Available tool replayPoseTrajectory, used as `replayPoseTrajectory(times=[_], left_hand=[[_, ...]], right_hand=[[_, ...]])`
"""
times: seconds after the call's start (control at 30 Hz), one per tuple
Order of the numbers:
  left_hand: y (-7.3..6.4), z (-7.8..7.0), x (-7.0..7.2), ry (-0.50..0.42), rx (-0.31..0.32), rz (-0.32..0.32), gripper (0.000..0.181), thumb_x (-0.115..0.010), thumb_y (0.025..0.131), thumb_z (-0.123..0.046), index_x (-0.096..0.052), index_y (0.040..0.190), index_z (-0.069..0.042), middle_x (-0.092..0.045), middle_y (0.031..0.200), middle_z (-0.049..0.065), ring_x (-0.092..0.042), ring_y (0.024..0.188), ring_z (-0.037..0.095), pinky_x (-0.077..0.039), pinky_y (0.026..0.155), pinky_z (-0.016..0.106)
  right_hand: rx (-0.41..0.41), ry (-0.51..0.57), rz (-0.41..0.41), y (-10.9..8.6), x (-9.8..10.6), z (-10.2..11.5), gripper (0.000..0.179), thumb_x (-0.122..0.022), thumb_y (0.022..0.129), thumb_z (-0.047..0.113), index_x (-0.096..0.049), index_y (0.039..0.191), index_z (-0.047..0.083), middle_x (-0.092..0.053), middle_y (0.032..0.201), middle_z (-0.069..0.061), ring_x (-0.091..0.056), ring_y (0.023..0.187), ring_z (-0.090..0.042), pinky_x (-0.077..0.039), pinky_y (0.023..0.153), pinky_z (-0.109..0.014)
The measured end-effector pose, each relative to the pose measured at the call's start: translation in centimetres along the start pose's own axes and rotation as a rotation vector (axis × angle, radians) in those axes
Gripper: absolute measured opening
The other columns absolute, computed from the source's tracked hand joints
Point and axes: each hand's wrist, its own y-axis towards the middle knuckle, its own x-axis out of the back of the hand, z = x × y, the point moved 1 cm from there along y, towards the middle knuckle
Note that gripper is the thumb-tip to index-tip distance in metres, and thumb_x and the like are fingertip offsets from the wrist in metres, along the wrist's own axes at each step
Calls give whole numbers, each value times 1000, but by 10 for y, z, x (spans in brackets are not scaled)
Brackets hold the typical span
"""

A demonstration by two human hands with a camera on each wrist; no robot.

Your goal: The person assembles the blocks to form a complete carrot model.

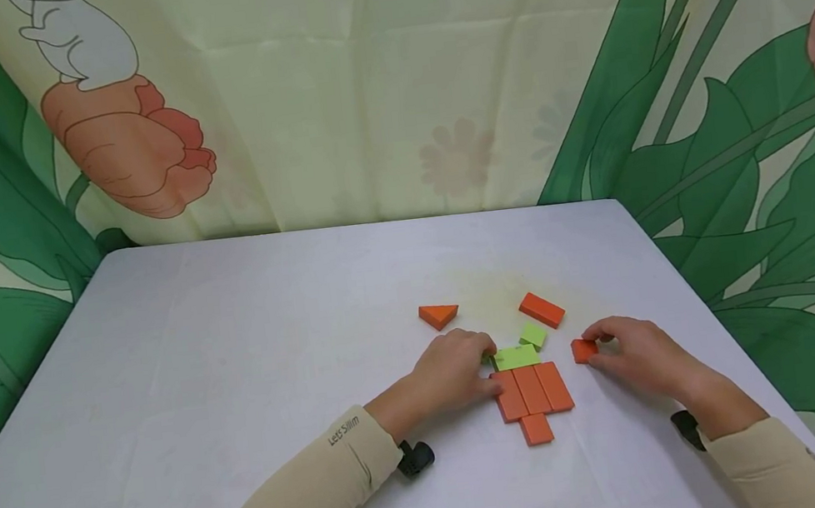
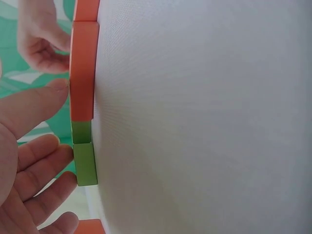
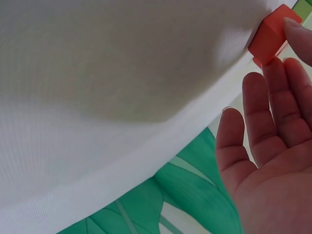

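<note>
Three orange rectangular blocks [image 1: 532, 391] lie side by side on the white-covered table. A small orange block [image 1: 537, 430] adjoins their near end, and a light green block [image 1: 516, 357] lies along the far end. My left hand [image 1: 454, 372] is at the left of this group. In the left wrist view its thumb touches an orange block [image 2: 83, 73], and fingertips rest against a green block [image 2: 86, 165]. To the right of the group, my right hand [image 1: 638, 355] pinches a small orange block [image 3: 273, 36] between thumb and fingers, low over the table.
A small green block [image 1: 533, 335] lies turned at the far right corner of the group. Beyond it is an orange rectangular block [image 1: 542, 311]. An orange triangular block [image 1: 439, 315] lies past the left hand. A printed curtain [image 1: 363, 125] hangs behind the table [image 1: 237, 349].
</note>
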Motion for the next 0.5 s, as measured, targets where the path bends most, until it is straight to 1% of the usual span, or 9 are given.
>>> replayPoseTrajectory(times=[0.17, 0.27, 0.37, 0.5], left_hand=[[0, 0, 0, 5, 0, 2, 43, -79, 87, -36, -68, 119, -10, -69, 108, -2, -60, 99, 14, -47, 85, 25], [0, -1, 1, 6, 0, 2, 43, -79, 87, -36, -68, 119, -11, -69, 108, -3, -60, 99, 14, -47, 85, 25], [0, -1, 1, 7, -1, 3, 43, -80, 86, -37, -68, 119, -11, -69, 108, -3, -60, 98, 14, -47, 84, 25], [0, -1, 2, 8, 0, 3, 43, -80, 86, -37, -68, 118, -11, -69, 107, -3, -60, 97, 14, -48, 83, 24]], right_hand=[[-36, 12, 30, -2, 0, 2, 32, -77, 87, 16, -68, 113, 0, -63, 107, -14, -55, 100, -35, -52, 85, -52], [-46, 4, 37, -6, 1, 6, 32, -77, 87, 18, -68, 113, 1, -63, 107, -13, -55, 101, -35, -52, 85, -51], [-23, -6, 40, -13, 3, 14, 32, -78, 87, 18, -69, 114, 3, -65, 109, -11, -55, 102, -35, -52, 86, -52], [47, -12, 47, -26, 3, 28, 28, -79, 85, 14, -70, 112, 7, -65, 109, -6, -57, 103, -33, -51, 87, -52]])
